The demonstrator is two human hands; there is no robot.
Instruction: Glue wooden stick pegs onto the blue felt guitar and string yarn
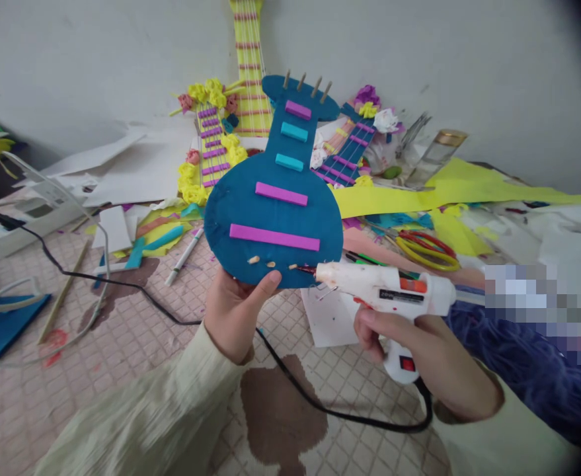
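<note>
left hand pinches a flat blue guitar-shaped board; right hand wraps around a white plastic glue gun.

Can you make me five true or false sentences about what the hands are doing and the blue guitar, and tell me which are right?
1. The right hand holds the white glue gun. True.
2. The left hand holds a pen. False: the left hand holds the blue guitar shape.
3. Four thin pegs stick up at the top of the blue guitar shape. True.
4. The longest strip on it is yellow. False: the longest strip is pinkish purple.
5. The glue gun's tip points away from the guitar. False: the tip points at its lower edge, by a small peg.
</note>
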